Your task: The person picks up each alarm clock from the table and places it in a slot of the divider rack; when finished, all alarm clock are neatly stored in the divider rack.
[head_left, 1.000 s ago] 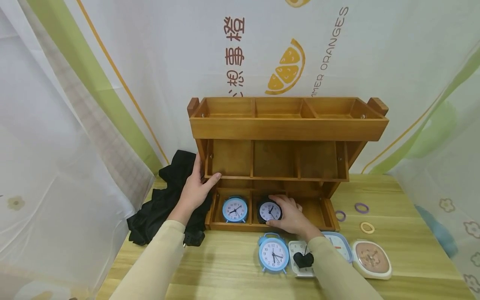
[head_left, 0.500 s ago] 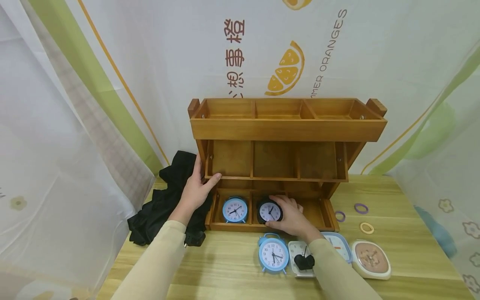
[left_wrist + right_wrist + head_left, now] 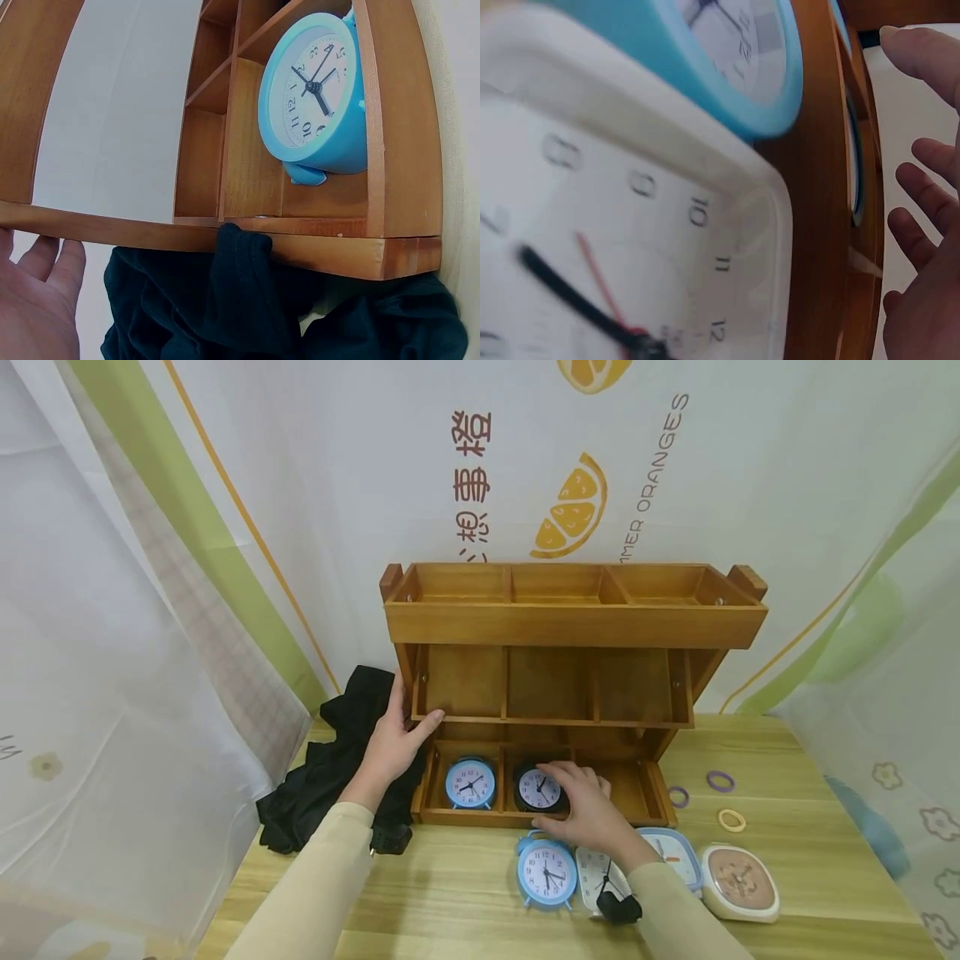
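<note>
A three-tier wooden shelf (image 3: 576, 627) stands on the table. My left hand (image 3: 388, 745) is at its left side, thumb on the middle tier's front edge; in the left wrist view the straight fingertips meet the wooden side. A round light-blue alarm clock (image 3: 470, 783) sits in the bottom tier's left compartment. The middle compartment holds a round black alarm clock (image 3: 538, 787). My right hand (image 3: 585, 802) hovers at that clock's right front, fingers spread and thumb apart from it; index fingertip overlaps its rim. In the right wrist view the right hand (image 3: 930, 202) shows nothing between its fingers.
In front of the shelf stand a blue alarm clock (image 3: 547, 873), a white square clock (image 3: 596, 868), a blue-rimmed clock (image 3: 675, 856) and a cream clock (image 3: 741, 882). Purple rings (image 3: 720, 781) and a yellow ring (image 3: 731, 820) lie right. Black cloth (image 3: 322, 777) lies left.
My right hand has let go of the black clock and drawn back slightly toward me. The black clock stays in the middle compartment. The left hand keeps its place on the shelf.
</note>
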{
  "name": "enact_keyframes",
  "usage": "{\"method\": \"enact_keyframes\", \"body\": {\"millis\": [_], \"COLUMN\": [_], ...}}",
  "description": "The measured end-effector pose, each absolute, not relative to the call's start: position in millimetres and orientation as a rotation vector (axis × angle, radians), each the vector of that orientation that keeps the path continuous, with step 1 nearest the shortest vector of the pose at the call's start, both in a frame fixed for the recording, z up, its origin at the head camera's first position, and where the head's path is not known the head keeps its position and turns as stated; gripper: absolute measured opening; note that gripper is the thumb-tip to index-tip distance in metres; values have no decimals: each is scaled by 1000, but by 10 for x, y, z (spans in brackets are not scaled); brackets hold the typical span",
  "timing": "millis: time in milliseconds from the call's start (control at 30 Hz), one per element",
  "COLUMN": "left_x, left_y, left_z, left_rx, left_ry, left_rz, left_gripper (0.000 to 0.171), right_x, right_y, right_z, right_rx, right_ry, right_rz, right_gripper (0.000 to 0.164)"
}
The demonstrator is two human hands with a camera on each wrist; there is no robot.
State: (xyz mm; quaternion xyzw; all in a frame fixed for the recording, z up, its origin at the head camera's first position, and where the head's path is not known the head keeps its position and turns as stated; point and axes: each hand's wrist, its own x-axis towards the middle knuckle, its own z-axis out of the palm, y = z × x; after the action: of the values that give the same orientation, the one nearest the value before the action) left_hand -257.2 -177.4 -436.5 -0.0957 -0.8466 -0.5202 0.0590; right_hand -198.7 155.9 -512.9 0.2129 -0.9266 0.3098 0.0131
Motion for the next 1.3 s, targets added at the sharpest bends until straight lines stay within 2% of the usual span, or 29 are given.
{"method": "enact_keyframes", "body": {"millis": [533,967,1300], "left_x": [-2569,-2554,-2559], "left_y": [-1769,-1769,-1782], "left_z": [-4360,-4385,-4390], "left_rx": [-298,-303,-301], "left_ry": [-2562,-2557,-2561], "left_rz": [-1567,-1571,-1547], "left_gripper": [100,100,101], "right_x": [-1487,-1242,-1203], "right_y": [1499,1533,1526], "right_z": [-5164,-5319,-5359], "right_rx": [756,744,726], "right_ry": [-2856,-2911,-2956], "right_rz": [862,701,670], "right_gripper": [73,83,87]}}
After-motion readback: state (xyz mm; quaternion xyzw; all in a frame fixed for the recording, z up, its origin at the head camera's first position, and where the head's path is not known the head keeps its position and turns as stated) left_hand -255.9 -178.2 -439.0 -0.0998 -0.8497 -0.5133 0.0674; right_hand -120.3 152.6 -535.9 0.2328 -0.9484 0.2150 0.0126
